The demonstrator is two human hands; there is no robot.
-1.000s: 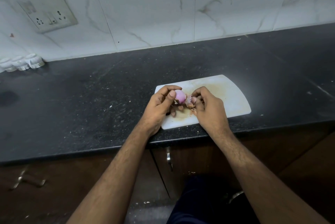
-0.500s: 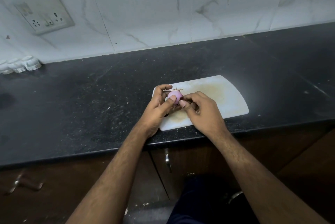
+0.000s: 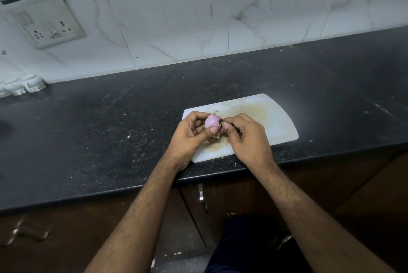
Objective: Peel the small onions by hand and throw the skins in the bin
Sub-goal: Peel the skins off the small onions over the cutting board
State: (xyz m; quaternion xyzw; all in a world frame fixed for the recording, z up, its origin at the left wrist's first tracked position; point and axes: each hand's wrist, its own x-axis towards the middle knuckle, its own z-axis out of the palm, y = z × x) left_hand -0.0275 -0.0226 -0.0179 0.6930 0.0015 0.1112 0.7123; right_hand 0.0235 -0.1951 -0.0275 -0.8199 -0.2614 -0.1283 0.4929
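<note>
**Small onion held between both hands over the cutting board**

A small purple onion (image 3: 212, 121), mostly bare of its skin, sits just above the near left part of a white cutting board (image 3: 280, 122). The left hand (image 3: 191, 134) grips it: the thumb presses on the onion's near side and the curled fingers (image 3: 199, 116) wrap its far side. A thin dry stalk sticks up from the top of the onion.

The right hand (image 3: 245, 134) meets the onion from the right. Its thumb and forefinger are pinched together on the onion's right edge, where a bit of brownish skin (image 3: 220, 120) clings. The other fingers of that hand are curled in, and something pale pink shows under them, too hidden to name.

The board lies on a dark speckled tabletop (image 3: 99, 129), close to its front edge, and bears a yellowish stain across its middle. Behind runs a marbled white tile wall with a switch and socket plate (image 3: 47, 22) at the left. A white object (image 3: 21, 86) rests against the wall at the far left.
</note>
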